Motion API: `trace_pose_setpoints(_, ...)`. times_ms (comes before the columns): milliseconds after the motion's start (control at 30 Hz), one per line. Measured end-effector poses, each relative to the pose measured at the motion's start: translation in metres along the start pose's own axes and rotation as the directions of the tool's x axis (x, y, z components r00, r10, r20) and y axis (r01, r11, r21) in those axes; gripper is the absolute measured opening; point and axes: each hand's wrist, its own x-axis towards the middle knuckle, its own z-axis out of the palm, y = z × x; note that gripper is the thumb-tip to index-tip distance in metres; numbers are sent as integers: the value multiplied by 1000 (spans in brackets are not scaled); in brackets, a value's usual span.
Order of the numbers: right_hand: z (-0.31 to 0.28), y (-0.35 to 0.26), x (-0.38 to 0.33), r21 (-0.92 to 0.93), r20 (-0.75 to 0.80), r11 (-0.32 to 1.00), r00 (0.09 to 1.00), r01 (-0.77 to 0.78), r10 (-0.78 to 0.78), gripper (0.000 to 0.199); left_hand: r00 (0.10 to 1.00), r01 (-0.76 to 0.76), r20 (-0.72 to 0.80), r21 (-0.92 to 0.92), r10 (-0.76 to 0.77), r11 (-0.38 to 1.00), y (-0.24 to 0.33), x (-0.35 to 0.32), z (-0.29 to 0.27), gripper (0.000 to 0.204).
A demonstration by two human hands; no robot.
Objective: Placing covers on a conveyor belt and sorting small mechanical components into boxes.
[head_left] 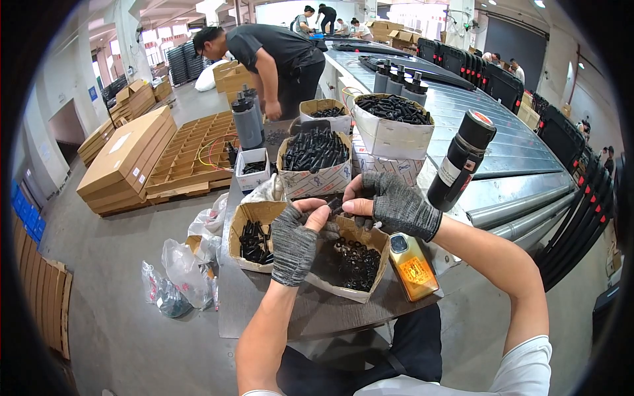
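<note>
Gloved in grey fingerless knit, my left hand (298, 241) and my right hand (396, 206) meet over the open boxes. Their fingertips pinch a small black part (335, 206) between them; its exact kind is too small and covered to make out. Below the hands sits a cardboard box (338, 290) holding many small black rings (360, 264). To its left, partly behind my left hand, another cardboard box (253, 265) contains slim black pieces (253, 243).
Beyond my hands stand boxes of black cylindrical parts (316, 150) and short black pieces (393, 109). A phone (414, 267) and a black bottle (459, 162) are at right. Grey cylinders (247, 122) stand behind; a person (277, 56) bends there. Plastic bags (185, 270) hang left.
</note>
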Motion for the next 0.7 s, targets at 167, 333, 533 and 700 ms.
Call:
trace_pose_setpoints(167,2,-12,2,95,-123,991,987,-93,104,27,985,170,65,-294,-158,940,9,-2,-2,19)
trace_pose_setpoints(333,6,-9,7,-1,-186,998,980,-67,65,29,984,170,92,-240,-152,956,10,-6,-1,20)
trace_pose_setpoints(533,14,-2,10,-78,-167,997,986,1,-14,32,973,214,155,-326,-171,921,11,-7,1,22)
trace_pose_setpoints(700,17,-20,14,-93,-183,990,975,108,-124,27,964,254,204,-518,-170,816,7,-1,-5,22)
